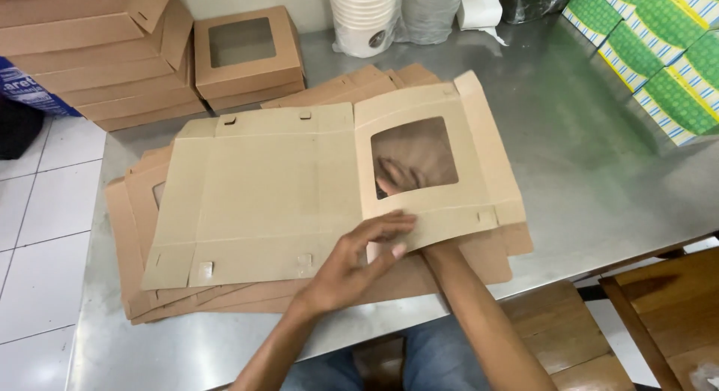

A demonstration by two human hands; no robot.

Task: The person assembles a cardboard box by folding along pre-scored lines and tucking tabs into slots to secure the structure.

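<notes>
The flat box blank [262,196] lies atop the stack [150,293] on the bench [599,174]. The left hand [359,256] pinches its window flap's edge; the right hand [397,177], spread, sits beneath the window. A hasty fold could crease the flap crookedly.

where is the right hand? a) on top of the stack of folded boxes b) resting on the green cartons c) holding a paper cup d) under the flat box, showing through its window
d: the right hand shows through the window of the flat box.

One assembled window box [249,55], two hands.
</notes>
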